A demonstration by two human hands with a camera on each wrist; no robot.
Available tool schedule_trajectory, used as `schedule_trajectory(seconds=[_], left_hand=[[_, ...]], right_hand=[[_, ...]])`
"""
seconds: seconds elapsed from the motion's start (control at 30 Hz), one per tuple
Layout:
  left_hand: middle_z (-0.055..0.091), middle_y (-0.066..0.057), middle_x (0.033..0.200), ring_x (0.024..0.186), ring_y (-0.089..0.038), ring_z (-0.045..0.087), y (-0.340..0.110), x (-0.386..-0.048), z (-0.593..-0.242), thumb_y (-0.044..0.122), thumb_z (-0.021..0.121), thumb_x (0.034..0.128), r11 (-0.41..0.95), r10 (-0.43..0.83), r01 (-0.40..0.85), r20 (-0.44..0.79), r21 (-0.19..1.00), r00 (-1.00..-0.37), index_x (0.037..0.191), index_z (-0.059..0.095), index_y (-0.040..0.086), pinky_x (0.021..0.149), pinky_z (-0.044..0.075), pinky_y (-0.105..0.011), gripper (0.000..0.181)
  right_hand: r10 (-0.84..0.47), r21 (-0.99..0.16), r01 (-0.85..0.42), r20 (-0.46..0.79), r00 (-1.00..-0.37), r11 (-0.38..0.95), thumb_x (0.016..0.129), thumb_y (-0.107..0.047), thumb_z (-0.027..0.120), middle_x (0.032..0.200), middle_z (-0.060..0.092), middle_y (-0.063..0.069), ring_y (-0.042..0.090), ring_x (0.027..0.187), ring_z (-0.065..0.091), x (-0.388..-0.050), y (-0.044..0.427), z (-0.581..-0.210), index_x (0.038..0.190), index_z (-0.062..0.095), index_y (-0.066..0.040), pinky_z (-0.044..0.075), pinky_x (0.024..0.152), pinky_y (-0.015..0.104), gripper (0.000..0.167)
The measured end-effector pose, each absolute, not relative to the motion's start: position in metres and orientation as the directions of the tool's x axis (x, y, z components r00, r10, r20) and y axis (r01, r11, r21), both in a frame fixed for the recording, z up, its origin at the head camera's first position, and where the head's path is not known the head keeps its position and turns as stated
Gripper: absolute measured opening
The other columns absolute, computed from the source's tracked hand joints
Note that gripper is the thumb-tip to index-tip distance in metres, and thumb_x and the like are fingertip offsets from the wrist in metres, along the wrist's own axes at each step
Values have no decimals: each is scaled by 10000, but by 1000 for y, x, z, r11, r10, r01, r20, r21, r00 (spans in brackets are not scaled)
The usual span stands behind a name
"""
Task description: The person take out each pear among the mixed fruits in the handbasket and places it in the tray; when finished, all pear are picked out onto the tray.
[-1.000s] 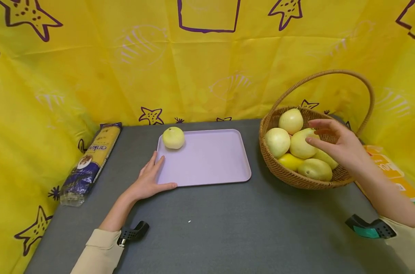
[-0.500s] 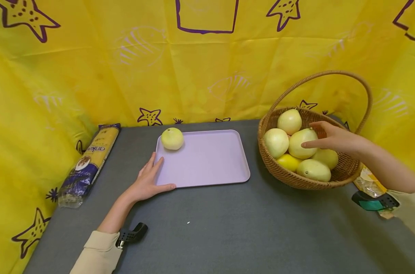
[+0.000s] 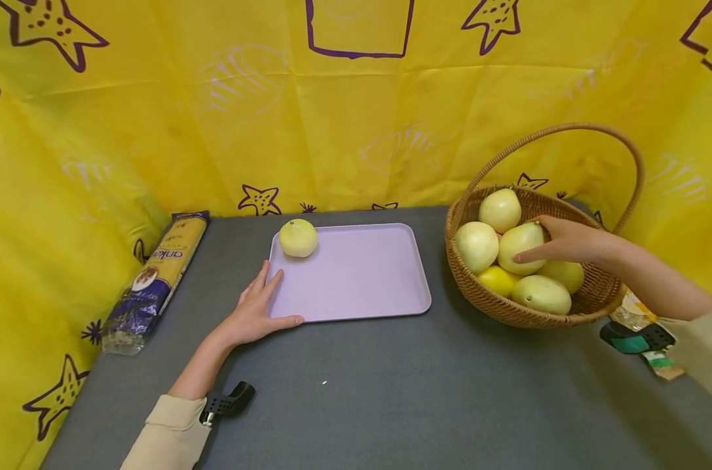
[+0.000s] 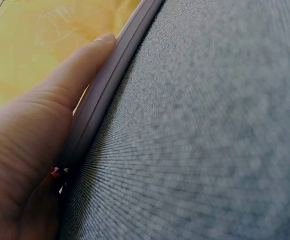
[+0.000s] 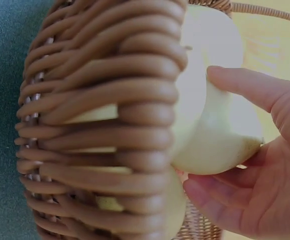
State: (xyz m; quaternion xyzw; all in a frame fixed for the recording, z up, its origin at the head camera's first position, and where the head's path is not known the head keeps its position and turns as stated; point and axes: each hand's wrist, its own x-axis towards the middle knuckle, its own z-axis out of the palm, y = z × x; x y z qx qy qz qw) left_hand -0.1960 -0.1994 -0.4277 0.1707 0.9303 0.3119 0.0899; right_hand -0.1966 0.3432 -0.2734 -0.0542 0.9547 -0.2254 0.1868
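Observation:
A lilac tray (image 3: 350, 274) lies on the dark table with a round yellow-green fruit (image 3: 298, 237) at its far left corner. My left hand (image 3: 255, 314) rests at its near left corner, fingers spread over the left edge; the thumb touches the near edge (image 4: 104, 90) in the left wrist view. On the right, a wicker basket (image 3: 479, 303) holds several pale fruits. My right hand (image 3: 573, 241) reaches over its rim and holds a pale green fruit (image 3: 518, 247) with a short stem. In the right wrist view the thumb presses one side; the other fingers curl beneath, their tips partly hidden.
The basket's tall handle (image 3: 567, 127) arches behind the right hand. A yellow and blue packet (image 3: 156, 277) lies at the left. Another packet (image 3: 635, 312) is partly hidden beneath the right arm. A patterned yellow cloth (image 3: 356, 130) hangs along the back.
My right hand has moved slightly left and down in the basket, from above the pale green fruit to a grip on it. The left hand stays at the tray's corner.

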Motion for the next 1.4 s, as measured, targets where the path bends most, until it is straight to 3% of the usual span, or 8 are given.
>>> schedule_trajectory(seconds=[0.13,0.43,0.67,0.93,1.2,1.4], left_hand=[[-124,-205,1604,1427,-497,4,-199,-196,-427,532,752,794,747,375,264,-59,610,-925,1546,164,-1,1074,31,-668,1094],[-122,-203,1605,1427,-498,2,-198,-194,-426,539,748,796,752,365,252,-67,609,-928,1546,176,5,1073,33,-673,1084],[-122,-211,1603,1426,-501,4,-198,-193,-425,540,744,800,748,371,256,-67,612,-926,1545,176,1,1072,29,-673,1081],[-119,-206,1605,1433,-486,-1,-198,-194,-426,541,743,800,750,370,259,-62,609,-927,1546,178,4,1082,22,-661,1079],[-119,-205,1605,1430,-492,0,-199,-194,-427,533,746,800,743,374,263,-55,615,-926,1547,176,9,1075,30,-670,1076],[-124,-187,1609,1440,-471,-13,-199,-194,-428,536,751,795,743,370,260,-55,616,-927,1551,175,21,1084,25,-659,1081]], right_hand=[[-177,-413,-35,-313,-933,910,855,-471,717,1205,529,273,385,1073,526,-198,342,-272,1314,395,92,434,829,483,795],[-142,-336,-58,-231,-962,940,797,-528,753,1282,476,358,500,1122,484,-195,342,-272,1374,384,75,413,859,582,912],[-120,-428,-25,-197,-973,904,810,-471,770,1353,389,327,503,1142,452,-185,342,-266,1416,346,41,414,844,595,899],[-120,-508,-18,-167,-979,861,837,-417,762,1299,452,299,447,1115,487,-178,333,-254,1459,309,-28,423,825,525,863],[-100,-608,6,-140,-985,794,840,-389,769,1310,477,223,346,1105,497,-170,312,-244,1488,308,-132,439,783,372,836],[-102,-655,-2,-115,-988,756,833,-396,774,1339,437,166,311,1087,483,-163,294,-239,1483,324,-223,408,816,408,809]])
